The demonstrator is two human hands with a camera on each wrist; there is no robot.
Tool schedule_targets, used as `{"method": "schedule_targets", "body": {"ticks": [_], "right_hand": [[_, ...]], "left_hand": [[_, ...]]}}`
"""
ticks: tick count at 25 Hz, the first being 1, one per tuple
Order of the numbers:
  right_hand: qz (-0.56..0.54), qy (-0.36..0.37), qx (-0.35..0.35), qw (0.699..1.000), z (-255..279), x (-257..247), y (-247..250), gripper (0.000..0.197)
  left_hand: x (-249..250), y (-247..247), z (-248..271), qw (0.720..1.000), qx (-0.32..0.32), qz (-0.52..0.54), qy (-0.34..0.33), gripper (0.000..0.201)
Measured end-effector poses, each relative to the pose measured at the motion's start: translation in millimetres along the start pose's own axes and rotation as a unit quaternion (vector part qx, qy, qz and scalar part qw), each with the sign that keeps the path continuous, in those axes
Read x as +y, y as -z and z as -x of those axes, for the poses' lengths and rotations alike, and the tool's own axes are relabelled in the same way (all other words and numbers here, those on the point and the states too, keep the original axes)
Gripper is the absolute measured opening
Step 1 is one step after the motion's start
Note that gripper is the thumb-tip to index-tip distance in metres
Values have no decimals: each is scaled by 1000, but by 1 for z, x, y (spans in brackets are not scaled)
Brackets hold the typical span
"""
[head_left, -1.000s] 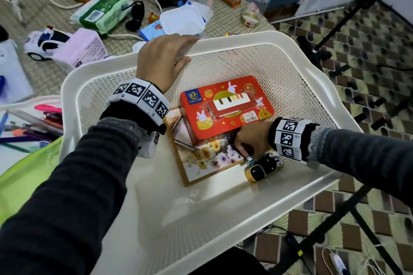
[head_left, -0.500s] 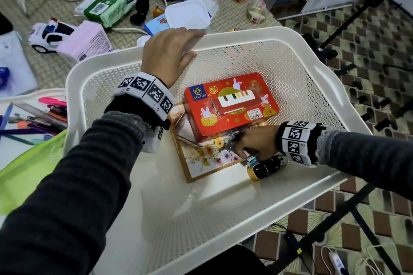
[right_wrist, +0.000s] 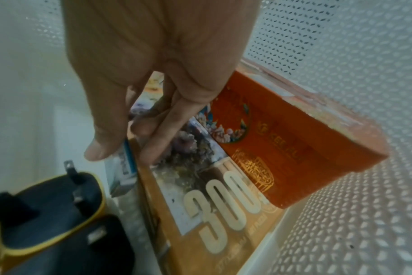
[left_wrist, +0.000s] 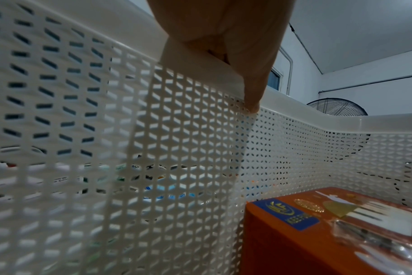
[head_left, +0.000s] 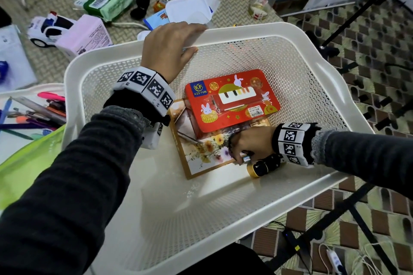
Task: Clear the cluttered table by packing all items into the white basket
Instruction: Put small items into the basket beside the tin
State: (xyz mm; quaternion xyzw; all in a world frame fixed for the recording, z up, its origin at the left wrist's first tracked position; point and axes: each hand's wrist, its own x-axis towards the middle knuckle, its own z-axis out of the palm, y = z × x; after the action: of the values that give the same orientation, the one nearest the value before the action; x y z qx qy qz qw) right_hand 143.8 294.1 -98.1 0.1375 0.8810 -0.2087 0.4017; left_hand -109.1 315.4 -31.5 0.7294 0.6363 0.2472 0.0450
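Note:
The white basket holds a red mooncake box lying on a flowered puzzle box. My left hand grips the far rim, fingers outside and thumb inside against the mesh wall; the left wrist view shows the thumb and the red box. My right hand is low inside the basket, pinching a small blue-and-white pack at the puzzle box's near edge. A black-and-yellow charger plug lies on the basket floor under the right wrist.
On the table beyond the basket lie a green tissue pack, a pink box, a toy police car, a white lidded tub, a clear cup and cables. Pens and a green bag sit left. Tripod legs stand right.
Both hands have kept their holds. The right hand has shifted only slightly along the puzzle box's near edge; the view has drifted a little.

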Motion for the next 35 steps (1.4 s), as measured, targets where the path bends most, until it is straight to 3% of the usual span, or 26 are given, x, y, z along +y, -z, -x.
{"method": "schedule_targets", "body": {"ticks": [4, 9, 13, 20, 25, 29, 35], "right_hand": [[135, -2, -41, 990, 0, -5, -2, 35], [208, 23, -51, 977, 4, -9, -8, 43], [215, 12, -52, 975, 3, -7, -8, 32], [158, 1, -60, 986, 4, -3, -7, 33], [52, -42, 6, 998, 6, -4, 3, 20], [0, -61, 68, 996, 9, -14, 20, 23], [-132, -71, 210, 966, 34, -17, 54, 20]], "left_hand": [[-1, 0, 0, 1000, -4, -7, -2, 41], [-3, -1, 0, 1000, 2, -4, -8, 40], [-2, -2, 0, 1000, 4, -9, -11, 40], [0, 0, 0, 1000, 6, -8, -11, 40], [-1, -1, 1, 1000, 4, -8, -10, 41], [3, 1, 3, 1000, 11, -5, -9, 40], [16, 8, 7, 999, -7, 25, 22, 43]]}}
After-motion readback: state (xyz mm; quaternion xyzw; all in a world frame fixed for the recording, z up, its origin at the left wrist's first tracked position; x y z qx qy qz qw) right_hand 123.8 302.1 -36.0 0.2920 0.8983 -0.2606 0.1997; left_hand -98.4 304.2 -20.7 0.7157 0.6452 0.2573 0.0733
